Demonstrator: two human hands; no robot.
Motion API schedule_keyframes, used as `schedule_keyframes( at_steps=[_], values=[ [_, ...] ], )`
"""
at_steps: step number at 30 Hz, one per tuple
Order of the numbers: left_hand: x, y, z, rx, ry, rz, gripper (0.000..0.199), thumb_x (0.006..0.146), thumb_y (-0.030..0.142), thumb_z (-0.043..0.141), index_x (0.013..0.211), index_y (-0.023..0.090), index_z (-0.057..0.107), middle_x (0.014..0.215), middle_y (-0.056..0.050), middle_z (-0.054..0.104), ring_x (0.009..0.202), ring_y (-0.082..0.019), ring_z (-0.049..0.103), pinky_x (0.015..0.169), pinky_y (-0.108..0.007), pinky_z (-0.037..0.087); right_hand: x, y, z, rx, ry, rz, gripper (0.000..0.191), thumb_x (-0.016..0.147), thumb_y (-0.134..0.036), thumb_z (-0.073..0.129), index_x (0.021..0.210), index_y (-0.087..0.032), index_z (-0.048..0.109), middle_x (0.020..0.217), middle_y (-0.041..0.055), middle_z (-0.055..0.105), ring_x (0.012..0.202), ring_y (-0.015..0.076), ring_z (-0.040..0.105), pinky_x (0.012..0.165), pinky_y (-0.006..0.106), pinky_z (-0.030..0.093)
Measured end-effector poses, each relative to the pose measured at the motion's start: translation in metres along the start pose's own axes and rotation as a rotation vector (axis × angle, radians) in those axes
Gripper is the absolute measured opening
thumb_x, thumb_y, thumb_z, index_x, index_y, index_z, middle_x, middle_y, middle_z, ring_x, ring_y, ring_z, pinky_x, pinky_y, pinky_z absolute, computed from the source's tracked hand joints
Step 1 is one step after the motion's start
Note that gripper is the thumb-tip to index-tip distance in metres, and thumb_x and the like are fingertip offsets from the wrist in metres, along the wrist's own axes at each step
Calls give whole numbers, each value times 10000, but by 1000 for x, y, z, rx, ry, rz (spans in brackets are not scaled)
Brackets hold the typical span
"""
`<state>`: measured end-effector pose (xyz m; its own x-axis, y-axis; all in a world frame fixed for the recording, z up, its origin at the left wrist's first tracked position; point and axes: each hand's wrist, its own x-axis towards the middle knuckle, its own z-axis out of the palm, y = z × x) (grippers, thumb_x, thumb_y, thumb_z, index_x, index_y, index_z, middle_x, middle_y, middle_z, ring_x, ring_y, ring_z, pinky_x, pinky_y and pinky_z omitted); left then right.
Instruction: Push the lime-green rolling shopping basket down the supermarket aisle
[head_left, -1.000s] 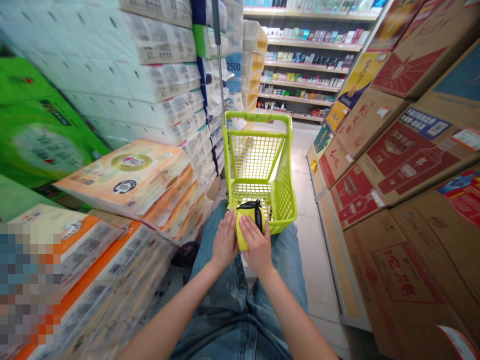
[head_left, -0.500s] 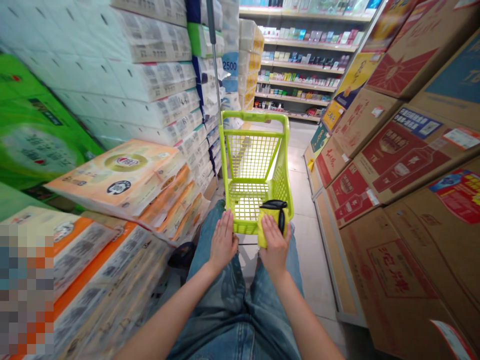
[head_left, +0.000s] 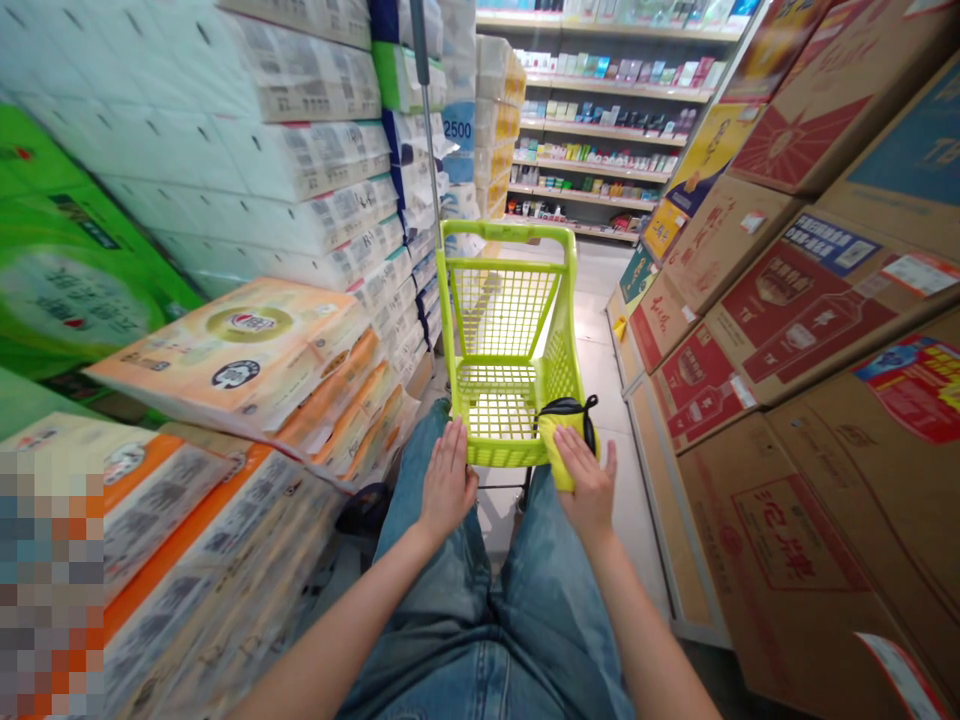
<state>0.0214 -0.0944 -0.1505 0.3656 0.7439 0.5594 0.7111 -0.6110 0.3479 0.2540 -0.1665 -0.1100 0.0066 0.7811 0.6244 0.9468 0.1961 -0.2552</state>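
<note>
A lime-green shopping basket cart [head_left: 459, 340] stands between and beyond my knees, its inside bare. Flat on my left knee, by the basket's near left corner, lies my left hand [head_left: 448, 478] with nothing in it. On the right knee, beside the basket's near right corner, my right hand [head_left: 585, 478] rests over a small yellow pouch [head_left: 557, 462] with black trim. Its fingers lie along the pouch's face and the thumb side is partly hidden. The pouch leans close to the basket rim.
Stacked tissue packs [head_left: 322, 160] rise on the left, with orange packs [head_left: 247, 345] nearer. Cardboard boxes [head_left: 810, 500] line the right side on a low ledge. Shelves of small goods [head_left: 592, 130] cross the far end of the tiled aisle.
My right hand and the yellow pouch have shifted right, off the basket's near right corner, and one finger now stands apart. My left hand has stayed in place.
</note>
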Motion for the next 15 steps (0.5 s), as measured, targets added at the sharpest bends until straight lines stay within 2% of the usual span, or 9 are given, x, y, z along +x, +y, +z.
schedule_keyframes(
  at_steps=[2, 5, 8, 12, 15],
  values=[
    [0, 0, 0, 3, -5, -3, 817, 863, 66, 433, 1580, 147, 49, 1611, -158, 268, 1515, -280, 184, 1190, -529, 292, -3, 16, -5, -38, 38, 46, 683, 768, -34, 410, 1409, -249, 502, 1375, 60, 624, 1296, 211, 568, 1228, 530, -3],
    [0, 0, 1, 1, -1, 2, 828, 859, 66, 441, 1581, 151, 44, 1612, -158, 264, 1513, -284, 191, 1187, -528, 298, -3, 8, 2, -74, 95, 105, 694, 762, -26, 407, 1422, -225, 487, 1369, 82, 627, 1299, 228, 566, 1221, 551, -6],
    [0, -1, 1, -4, 3, -1, 821, 863, 68, 438, 1580, 144, 45, 1616, -162, 252, 1515, -282, 181, 1189, -522, 295, 3, -29, 20, -61, 123, 117, 706, 762, -25, 404, 1445, -193, 461, 1380, 103, 615, 1310, 232, 553, 1228, 543, 4],
    [-1, -3, 0, -14, -7, 5, 782, 893, 114, 423, 1579, 136, 46, 1619, -173, 235, 1521, -278, 158, 1191, -521, 281, 17, -87, 47, 63, 30, 30, 666, 792, -41, 425, 1439, -188, 470, 1399, 88, 601, 1346, 207, 514, 1247, 481, -26],
    [-2, -6, 0, -31, -22, 16, 758, 909, 158, 420, 1580, 156, 65, 1624, -161, 228, 1521, -273, 156, 1194, -512, 276, 25, -111, 57, 112, -37, -3, 663, 803, -50, 444, 1452, -180, 453, 1434, 86, 570, 1390, 187, 461, 1249, 452, -27]
  ],
)
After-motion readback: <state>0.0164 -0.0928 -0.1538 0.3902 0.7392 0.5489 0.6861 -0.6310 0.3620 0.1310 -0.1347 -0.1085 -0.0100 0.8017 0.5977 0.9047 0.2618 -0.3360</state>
